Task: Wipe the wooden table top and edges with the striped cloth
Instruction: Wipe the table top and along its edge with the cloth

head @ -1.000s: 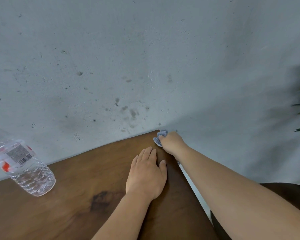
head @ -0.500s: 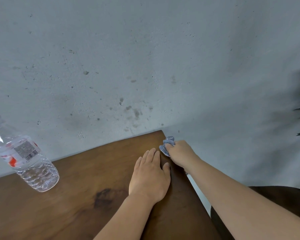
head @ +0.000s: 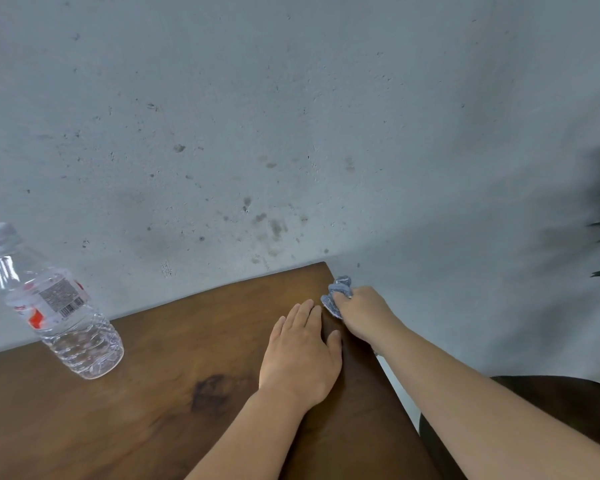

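Grey wall (head: 291, 116) across upper frame; table (head: 153, 393) filling lower left; bottle (head: 54, 303) upright at left; left hand (head: 302, 355) flat, fingers straight, at centre; right hand (head: 364, 313) gripping bunched cloth (head: 336, 296) at table's right edge.

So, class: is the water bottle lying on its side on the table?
No, the water bottle stands upright on the wooden table, cap on top.
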